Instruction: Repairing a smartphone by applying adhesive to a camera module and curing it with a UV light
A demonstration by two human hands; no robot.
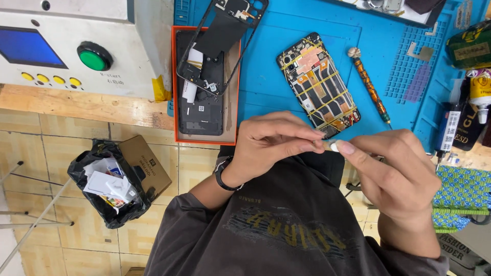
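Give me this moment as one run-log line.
left hand: pinching small white piece | right hand: pinching same piece | opened phone: on blue mat, untouched | screwdriver: beside phone

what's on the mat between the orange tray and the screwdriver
In the head view, an opened phone bound with yellow rubber bands lies on the blue work mat, between the orange tray and the amber-handled screwdriver.

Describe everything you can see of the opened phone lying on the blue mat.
The opened phone lies flat and tilted diagonally on the blue mat, back cover off. Its black interior shows copper-coloured parts, and yellow rubber bands cross it. Its lower end sits just beyond the left hand; a screwdriver lies beside it, apart.
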